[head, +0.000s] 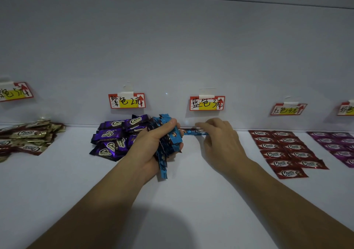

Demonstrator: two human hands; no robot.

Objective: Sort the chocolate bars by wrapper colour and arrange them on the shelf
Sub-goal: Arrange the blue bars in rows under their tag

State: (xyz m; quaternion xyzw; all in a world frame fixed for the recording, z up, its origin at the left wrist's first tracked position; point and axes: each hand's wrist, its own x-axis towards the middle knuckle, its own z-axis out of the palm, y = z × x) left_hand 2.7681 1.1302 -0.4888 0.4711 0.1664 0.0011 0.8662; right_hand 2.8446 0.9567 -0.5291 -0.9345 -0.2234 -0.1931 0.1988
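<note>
Head cam: left grip (153,143) clamped round a bundle of blue bars (162,169); right grip (220,141) pinches one blue bar (192,131), lying sideways along the back of the shelf (172,201).

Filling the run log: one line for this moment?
left hand grips blue bars | right hand holds single blue bar below blue label

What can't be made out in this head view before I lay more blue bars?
Head view:
Count in the bundle of blue bars: overlapped, covered by the left hand.
Right hand grip on the single blue bar: hidden by its own knuckles.
Far-left label and far-right label: cut by the frame edges.
Pink bars: run off the right edge, blurred.
</note>
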